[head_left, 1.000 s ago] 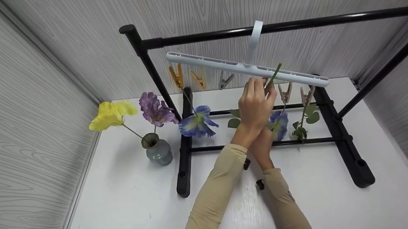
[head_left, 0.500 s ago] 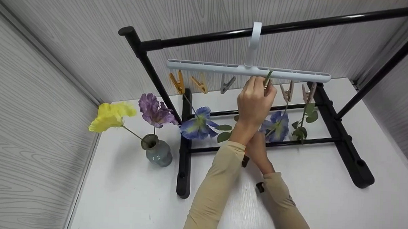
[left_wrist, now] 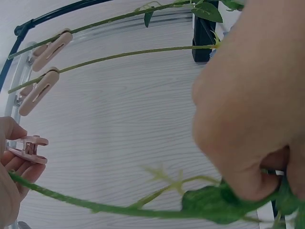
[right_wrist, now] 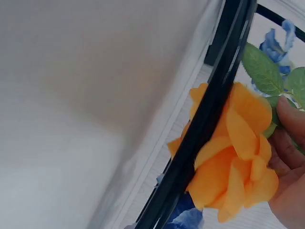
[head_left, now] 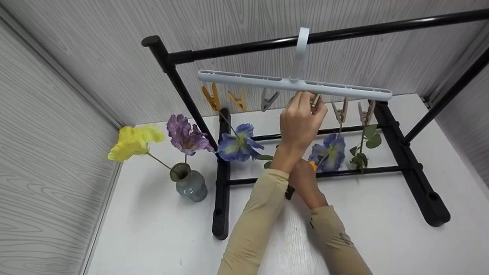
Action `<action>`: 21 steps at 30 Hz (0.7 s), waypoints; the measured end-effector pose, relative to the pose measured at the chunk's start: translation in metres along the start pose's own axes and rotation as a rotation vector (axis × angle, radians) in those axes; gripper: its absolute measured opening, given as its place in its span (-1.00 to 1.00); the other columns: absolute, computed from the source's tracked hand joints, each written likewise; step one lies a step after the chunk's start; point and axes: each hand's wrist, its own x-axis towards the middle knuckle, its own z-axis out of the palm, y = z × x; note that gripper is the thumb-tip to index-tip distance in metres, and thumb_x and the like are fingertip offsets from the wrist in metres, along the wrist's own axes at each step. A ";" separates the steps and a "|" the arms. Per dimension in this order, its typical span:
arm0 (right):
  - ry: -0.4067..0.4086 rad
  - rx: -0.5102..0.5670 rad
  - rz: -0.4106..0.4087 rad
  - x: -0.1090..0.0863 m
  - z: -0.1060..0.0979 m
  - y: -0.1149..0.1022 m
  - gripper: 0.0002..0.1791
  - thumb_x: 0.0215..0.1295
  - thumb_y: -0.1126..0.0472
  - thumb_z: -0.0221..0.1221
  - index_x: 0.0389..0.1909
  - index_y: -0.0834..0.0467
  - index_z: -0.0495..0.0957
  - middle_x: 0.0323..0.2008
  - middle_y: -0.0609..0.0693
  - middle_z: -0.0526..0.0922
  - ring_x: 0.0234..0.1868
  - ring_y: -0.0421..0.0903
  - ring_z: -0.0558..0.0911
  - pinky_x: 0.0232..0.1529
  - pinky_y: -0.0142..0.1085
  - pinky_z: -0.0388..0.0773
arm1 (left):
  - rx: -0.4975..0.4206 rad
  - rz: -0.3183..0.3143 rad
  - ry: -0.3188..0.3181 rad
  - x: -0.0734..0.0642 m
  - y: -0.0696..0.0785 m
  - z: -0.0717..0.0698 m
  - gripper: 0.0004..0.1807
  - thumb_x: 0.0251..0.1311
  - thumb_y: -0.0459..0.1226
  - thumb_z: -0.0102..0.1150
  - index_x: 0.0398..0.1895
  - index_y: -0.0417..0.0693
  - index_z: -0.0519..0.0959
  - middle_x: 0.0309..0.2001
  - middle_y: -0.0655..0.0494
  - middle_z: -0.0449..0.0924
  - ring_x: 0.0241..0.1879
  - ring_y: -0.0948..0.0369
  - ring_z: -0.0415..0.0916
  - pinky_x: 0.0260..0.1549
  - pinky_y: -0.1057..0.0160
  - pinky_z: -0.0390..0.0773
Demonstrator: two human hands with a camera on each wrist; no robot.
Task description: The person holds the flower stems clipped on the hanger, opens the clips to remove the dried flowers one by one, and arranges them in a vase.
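The orange flower is held low beneath the hanger, and in the right wrist view its head is partly hidden behind a black bar. By the right hand it is gripped at the leaves, just beside the head, with the fingers curled closely; how firmly they are pressed cannot be told. By the left hand a pink peg is pinched between thumb and fingers, directly under the hanger. The free end of the green stem is seen beside this hand; whether it is also touched by the fingers, or is caught in the peg, cannot be told with certainty. The flower is judged to be artificial and very light, so little force should be needed to bear it. The stem is probably rather stiff but springy, since only a gentle curve is shown by it; it may be turned a little inside a loose grip. The petals seem to be soft and thin, and could easily be creased, so they are better left untouched. The best hold is expected on the bare stem, near the end to be steered, while the leafy part is supported lightly.
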 end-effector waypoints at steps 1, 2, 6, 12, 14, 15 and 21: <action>-0.010 0.005 0.007 0.001 0.000 0.002 -0.81 0.10 0.56 0.22 -0.55 0.30 0.44 -0.53 0.20 0.52 -0.50 0.19 0.57 -0.44 0.10 0.52 | -0.002 0.000 0.001 0.000 -0.001 0.000 -0.88 0.19 -0.39 0.34 -0.42 -0.14 0.56 -0.46 0.11 0.55 -0.51 0.28 0.48 -0.52 0.44 0.46; -0.016 -0.002 0.014 0.001 0.001 0.005 -0.79 0.13 0.56 0.23 -0.54 0.28 0.45 -0.53 0.19 0.52 -0.50 0.18 0.58 -0.45 0.09 0.52 | -0.001 0.001 0.001 0.000 -0.001 -0.001 -0.87 0.20 -0.39 0.34 -0.43 -0.13 0.55 -0.46 0.11 0.55 -0.51 0.28 0.49 -0.53 0.44 0.47; -0.042 -0.045 0.035 0.003 0.002 0.018 -0.71 0.25 0.54 0.23 -0.58 0.24 0.42 -0.58 0.18 0.51 -0.54 0.17 0.58 -0.50 0.06 0.51 | 0.005 0.005 -0.004 0.001 -0.003 -0.002 -0.86 0.20 -0.38 0.35 -0.44 -0.13 0.56 -0.48 0.10 0.55 -0.52 0.27 0.51 -0.54 0.44 0.48; -0.056 -0.040 0.041 0.004 0.003 0.032 -0.79 0.34 0.44 0.31 -0.48 0.26 0.53 -0.61 0.17 0.53 -0.58 0.15 0.58 -0.55 0.01 0.50 | 0.050 0.017 -0.019 0.002 -0.005 -0.004 -0.86 0.22 -0.38 0.34 -0.45 -0.15 0.56 -0.49 0.10 0.53 -0.54 0.26 0.49 -0.55 0.40 0.50; -0.054 -0.044 0.052 0.004 0.002 0.035 -0.82 0.31 0.44 0.33 -0.45 0.26 0.55 -0.61 0.18 0.54 -0.57 0.16 0.59 -0.54 0.01 0.51 | 0.070 0.031 -0.028 0.002 -0.005 -0.003 -0.88 0.23 -0.38 0.32 -0.43 -0.16 0.57 -0.47 0.09 0.54 -0.53 0.25 0.51 -0.53 0.40 0.52; -0.056 -0.052 0.061 0.005 0.001 0.036 -0.82 0.31 0.45 0.33 -0.45 0.27 0.56 -0.60 0.18 0.55 -0.56 0.15 0.60 -0.54 0.01 0.51 | 0.085 0.042 -0.032 0.002 -0.005 -0.003 -0.89 0.23 -0.37 0.32 -0.41 -0.17 0.58 -0.46 0.08 0.54 -0.52 0.24 0.52 -0.52 0.39 0.54; -0.104 -0.114 0.104 0.006 -0.002 0.043 -0.80 0.29 0.50 0.28 -0.52 0.28 0.59 -0.58 0.18 0.61 -0.53 0.15 0.63 -0.50 0.00 0.54 | 0.145 0.081 -0.068 0.001 -0.006 -0.004 -0.91 0.21 -0.36 0.33 -0.31 -0.19 0.59 -0.40 0.05 0.56 -0.48 0.20 0.57 -0.48 0.34 0.62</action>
